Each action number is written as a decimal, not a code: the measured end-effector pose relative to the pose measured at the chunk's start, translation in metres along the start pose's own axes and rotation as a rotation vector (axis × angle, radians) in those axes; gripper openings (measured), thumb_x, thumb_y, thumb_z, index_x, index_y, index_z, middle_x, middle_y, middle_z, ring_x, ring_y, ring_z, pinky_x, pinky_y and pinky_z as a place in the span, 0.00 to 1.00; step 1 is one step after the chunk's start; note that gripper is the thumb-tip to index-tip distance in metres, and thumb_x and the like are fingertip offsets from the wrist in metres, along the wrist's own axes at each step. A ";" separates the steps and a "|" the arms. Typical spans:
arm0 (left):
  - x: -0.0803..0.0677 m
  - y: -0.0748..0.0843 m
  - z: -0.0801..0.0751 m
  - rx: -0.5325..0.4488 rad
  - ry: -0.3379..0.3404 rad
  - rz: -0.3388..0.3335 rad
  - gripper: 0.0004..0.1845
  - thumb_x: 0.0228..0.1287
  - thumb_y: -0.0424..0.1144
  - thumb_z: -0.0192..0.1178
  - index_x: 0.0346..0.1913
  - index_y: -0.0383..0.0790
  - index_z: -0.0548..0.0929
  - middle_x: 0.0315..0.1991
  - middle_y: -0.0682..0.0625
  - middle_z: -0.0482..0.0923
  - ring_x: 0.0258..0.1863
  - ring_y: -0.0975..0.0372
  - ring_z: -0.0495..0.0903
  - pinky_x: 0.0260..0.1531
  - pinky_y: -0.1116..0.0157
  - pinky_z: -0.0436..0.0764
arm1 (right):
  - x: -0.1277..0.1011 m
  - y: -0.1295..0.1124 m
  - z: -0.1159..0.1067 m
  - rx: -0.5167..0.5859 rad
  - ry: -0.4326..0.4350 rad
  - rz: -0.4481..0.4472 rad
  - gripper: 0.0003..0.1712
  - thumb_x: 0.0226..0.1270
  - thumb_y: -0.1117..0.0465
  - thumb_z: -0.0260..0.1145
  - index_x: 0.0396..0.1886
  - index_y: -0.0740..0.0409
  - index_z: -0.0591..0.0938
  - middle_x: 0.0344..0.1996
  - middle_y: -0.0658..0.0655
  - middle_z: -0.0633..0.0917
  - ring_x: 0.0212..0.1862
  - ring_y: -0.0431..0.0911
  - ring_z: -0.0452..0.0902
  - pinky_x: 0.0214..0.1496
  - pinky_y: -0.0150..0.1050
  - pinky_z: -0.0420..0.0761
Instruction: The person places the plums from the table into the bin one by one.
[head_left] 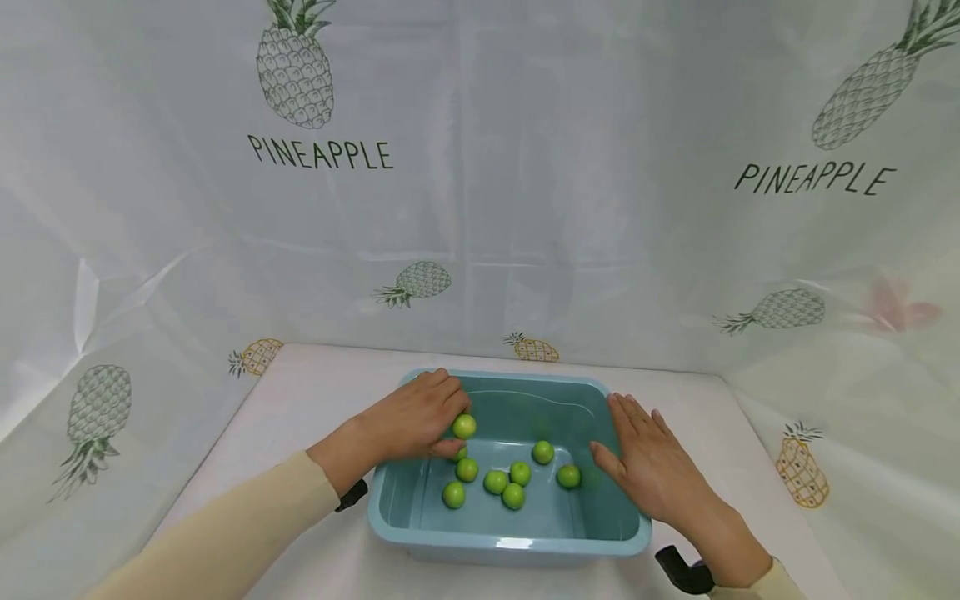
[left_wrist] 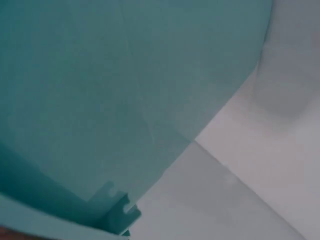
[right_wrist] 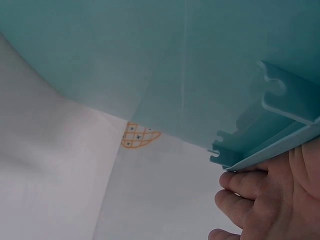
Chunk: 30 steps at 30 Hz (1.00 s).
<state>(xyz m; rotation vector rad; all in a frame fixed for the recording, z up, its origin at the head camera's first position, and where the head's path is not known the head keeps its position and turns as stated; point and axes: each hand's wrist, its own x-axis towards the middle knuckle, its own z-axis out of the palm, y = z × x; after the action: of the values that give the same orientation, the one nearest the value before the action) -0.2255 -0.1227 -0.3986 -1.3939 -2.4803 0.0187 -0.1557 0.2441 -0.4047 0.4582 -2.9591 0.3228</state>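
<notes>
My left hand (head_left: 416, 417) pinches one green fruit (head_left: 464, 426) at the teal tub's (head_left: 510, 546) left wall; my right hand (head_left: 648, 462) lies flat and open on the right rim. Seven more fruits (head_left: 513, 495) lie on its floor, not yet picked up

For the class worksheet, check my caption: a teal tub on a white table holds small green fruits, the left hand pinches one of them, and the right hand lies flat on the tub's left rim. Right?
Not quite. The right hand lies flat on the tub's right rim, not its left; the head view shows it. The rest holds: the left hand pinches a green fruit over the teal tub on the white table.
</notes>
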 end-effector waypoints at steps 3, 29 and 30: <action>0.001 0.001 0.003 -0.004 -0.009 0.001 0.18 0.74 0.58 0.62 0.48 0.46 0.79 0.40 0.55 0.73 0.40 0.62 0.67 0.44 0.64 0.74 | 0.000 0.000 -0.001 0.004 -0.002 0.000 0.46 0.80 0.43 0.61 0.79 0.74 0.62 0.77 0.74 0.68 0.80 0.70 0.59 0.78 0.73 0.58; 0.006 0.005 0.011 0.049 -0.059 -0.106 0.28 0.72 0.61 0.63 0.60 0.41 0.80 0.49 0.51 0.78 0.46 0.59 0.71 0.51 0.59 0.77 | -0.001 0.000 -0.001 0.023 -0.016 0.007 0.46 0.81 0.42 0.60 0.80 0.74 0.61 0.78 0.73 0.66 0.81 0.70 0.57 0.79 0.73 0.56; 0.005 0.005 0.011 0.043 -0.049 -0.118 0.27 0.72 0.59 0.64 0.60 0.41 0.80 0.50 0.50 0.78 0.47 0.58 0.72 0.51 0.58 0.77 | -0.001 0.000 -0.001 0.023 -0.017 0.007 0.46 0.81 0.42 0.59 0.80 0.74 0.61 0.78 0.73 0.66 0.81 0.70 0.57 0.79 0.73 0.56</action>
<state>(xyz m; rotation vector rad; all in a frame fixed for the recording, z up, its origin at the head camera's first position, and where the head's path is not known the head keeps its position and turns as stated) -0.2267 -0.1139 -0.4090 -1.2423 -2.5821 0.0811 -0.1543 0.2451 -0.4039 0.4555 -2.9775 0.3557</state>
